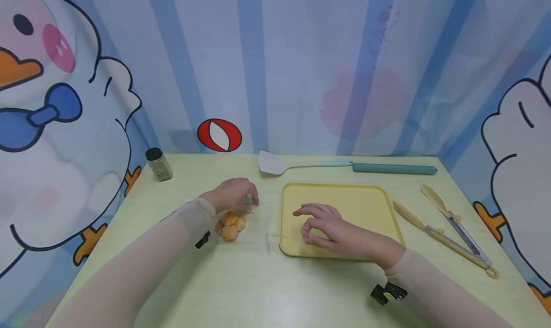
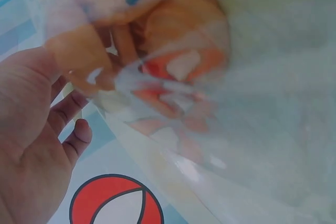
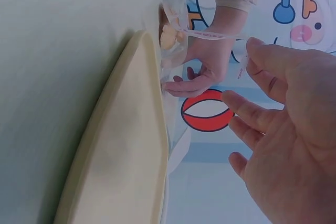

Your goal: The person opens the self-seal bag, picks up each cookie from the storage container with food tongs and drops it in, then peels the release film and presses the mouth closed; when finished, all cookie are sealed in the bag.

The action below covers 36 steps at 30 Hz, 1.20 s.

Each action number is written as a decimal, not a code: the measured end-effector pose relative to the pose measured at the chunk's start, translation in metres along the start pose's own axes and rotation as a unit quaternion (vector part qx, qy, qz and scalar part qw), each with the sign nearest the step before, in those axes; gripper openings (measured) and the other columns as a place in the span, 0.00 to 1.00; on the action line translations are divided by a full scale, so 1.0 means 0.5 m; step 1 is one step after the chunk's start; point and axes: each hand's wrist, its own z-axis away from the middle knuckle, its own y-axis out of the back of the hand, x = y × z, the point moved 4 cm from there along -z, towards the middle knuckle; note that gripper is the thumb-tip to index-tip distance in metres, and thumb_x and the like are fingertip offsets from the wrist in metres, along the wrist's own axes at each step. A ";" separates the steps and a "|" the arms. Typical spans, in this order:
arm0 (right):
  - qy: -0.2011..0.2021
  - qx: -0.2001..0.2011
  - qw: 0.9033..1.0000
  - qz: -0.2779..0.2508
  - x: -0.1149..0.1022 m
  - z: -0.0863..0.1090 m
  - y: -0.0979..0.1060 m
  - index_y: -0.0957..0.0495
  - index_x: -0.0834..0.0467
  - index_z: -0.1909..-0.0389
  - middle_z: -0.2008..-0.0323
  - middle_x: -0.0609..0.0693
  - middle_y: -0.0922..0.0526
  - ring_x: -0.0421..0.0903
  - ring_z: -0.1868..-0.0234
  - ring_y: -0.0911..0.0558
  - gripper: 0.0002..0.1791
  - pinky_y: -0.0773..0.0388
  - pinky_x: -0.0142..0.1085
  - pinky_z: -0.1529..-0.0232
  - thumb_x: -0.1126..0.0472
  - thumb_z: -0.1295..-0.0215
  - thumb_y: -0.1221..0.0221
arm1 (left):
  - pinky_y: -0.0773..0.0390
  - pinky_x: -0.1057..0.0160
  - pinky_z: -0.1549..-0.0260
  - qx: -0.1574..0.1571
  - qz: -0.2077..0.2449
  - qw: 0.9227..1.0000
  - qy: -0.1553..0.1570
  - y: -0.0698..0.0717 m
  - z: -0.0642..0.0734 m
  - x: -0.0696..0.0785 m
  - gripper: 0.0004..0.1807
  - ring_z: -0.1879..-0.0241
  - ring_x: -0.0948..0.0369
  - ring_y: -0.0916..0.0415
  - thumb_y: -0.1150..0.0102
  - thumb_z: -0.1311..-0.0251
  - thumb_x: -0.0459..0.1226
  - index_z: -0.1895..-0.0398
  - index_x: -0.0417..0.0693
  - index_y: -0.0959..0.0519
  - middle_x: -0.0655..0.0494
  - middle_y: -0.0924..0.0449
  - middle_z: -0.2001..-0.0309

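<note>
A clear plastic bag [image 2: 273, 129] lies on the table left of the yellow tray, with several rounded orange-brown pieces [image 1: 230, 225] inside. One piece carries a dark blue dot like an eye in the left wrist view. My left hand [image 1: 234, 195] is over the bag's far side, its fingers loosely bent and apart; part of it is hidden behind the film. Above the tray [image 1: 366, 194], my right hand [image 1: 329, 225] pinches the bag's see-through strip [image 3: 210, 34] between thumb and index finger. The strip is drawn out toward the right, and the other right fingers are spread.
At the back lies a spatula [image 1: 273, 164] with a teal handle [image 1: 393, 168]. Cream-tipped tongs [image 1: 452, 244] lie spread right of the tray. A black-capped jar [image 1: 159, 165] stands at the back left corner. A printed curtain [image 1: 297, 79] hangs behind the table.
</note>
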 end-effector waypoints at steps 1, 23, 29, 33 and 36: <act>0.000 -0.001 1.000 -0.002 -0.002 0.006 -0.001 0.26 0.42 0.64 0.28 0.49 0.31 0.60 0.21 0.42 0.06 0.50 0.66 0.28 0.54 0.23 0.41 | 0.22 0.54 0.42 0.001 0.000 1.000 0.000 0.000 0.000 0.000 0.12 0.47 0.58 0.21 0.23 0.42 0.38 0.56 0.59 0.11 0.62 0.14 0.50; -0.001 -0.057 0.997 -0.049 -0.039 0.117 -0.017 0.28 0.35 0.60 0.26 0.39 0.35 0.54 0.20 0.43 0.04 0.42 0.66 0.32 0.49 0.21 0.46 | 0.23 0.55 0.41 -0.009 0.003 1.000 0.016 -0.003 0.003 -0.003 0.12 0.49 0.59 0.23 0.23 0.43 0.39 0.56 0.62 0.11 0.63 0.14 0.50; 0.018 -0.089 0.994 -0.062 -0.053 0.136 -0.011 0.29 0.34 0.56 0.23 0.40 0.39 0.52 0.18 0.48 0.03 0.40 0.59 0.29 0.49 0.20 0.47 | 0.22 0.55 0.42 -0.006 0.011 1.000 0.012 -0.007 -0.004 -0.006 0.12 0.49 0.60 0.23 0.23 0.43 0.38 0.57 0.63 0.11 0.64 0.15 0.51; 0.041 -0.105 0.990 -0.084 -0.066 0.143 -0.008 0.28 0.35 0.56 0.21 0.41 0.41 0.52 0.17 0.50 0.04 0.43 0.51 0.25 0.50 0.20 0.48 | 0.22 0.55 0.42 -0.006 0.011 1.000 0.010 -0.011 -0.010 -0.010 0.12 0.50 0.60 0.23 0.23 0.43 0.38 0.57 0.64 0.11 0.65 0.15 0.51; 0.043 -0.093 0.992 -0.078 -0.070 0.142 -0.010 0.27 0.35 0.57 0.22 0.41 0.40 0.54 0.18 0.49 0.04 0.43 0.53 0.25 0.51 0.20 0.46 | 0.22 0.55 0.42 -0.006 0.007 1.000 0.008 -0.011 -0.013 -0.013 0.12 0.49 0.60 0.23 0.23 0.43 0.39 0.57 0.64 0.11 0.65 0.14 0.51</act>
